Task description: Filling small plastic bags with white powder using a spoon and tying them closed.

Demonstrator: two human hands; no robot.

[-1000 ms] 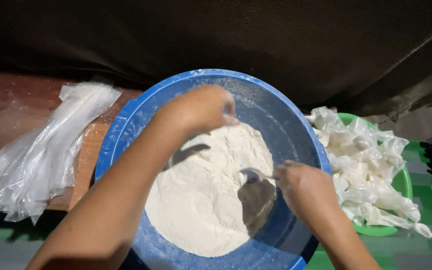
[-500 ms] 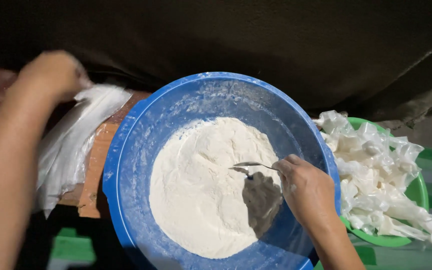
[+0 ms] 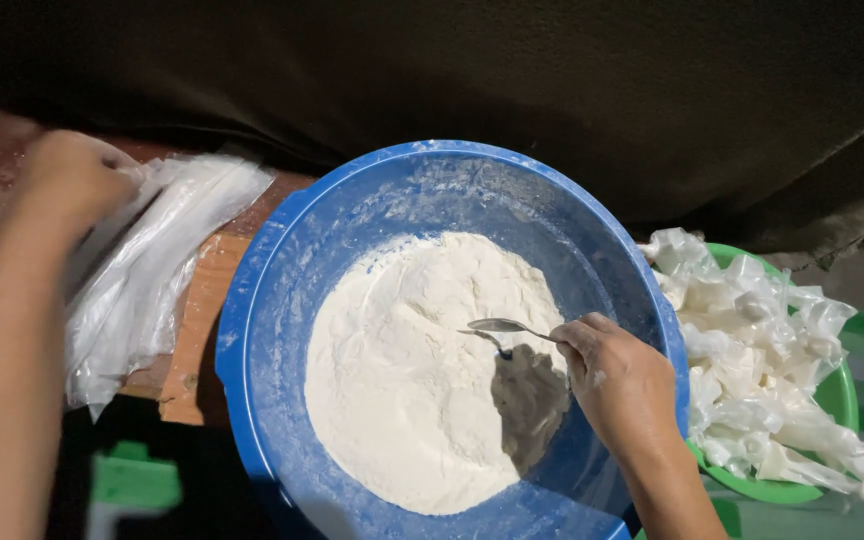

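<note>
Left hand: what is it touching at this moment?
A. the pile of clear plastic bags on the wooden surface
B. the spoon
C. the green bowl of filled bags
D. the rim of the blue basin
A. The left hand rests on the clear plastic bags to the left of the blue basin, while the right hand holds the spoon over the flour.

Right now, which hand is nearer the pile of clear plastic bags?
Left. The left hand rests on the plastic bags; the right hand holds a spoon over the flour.
</note>
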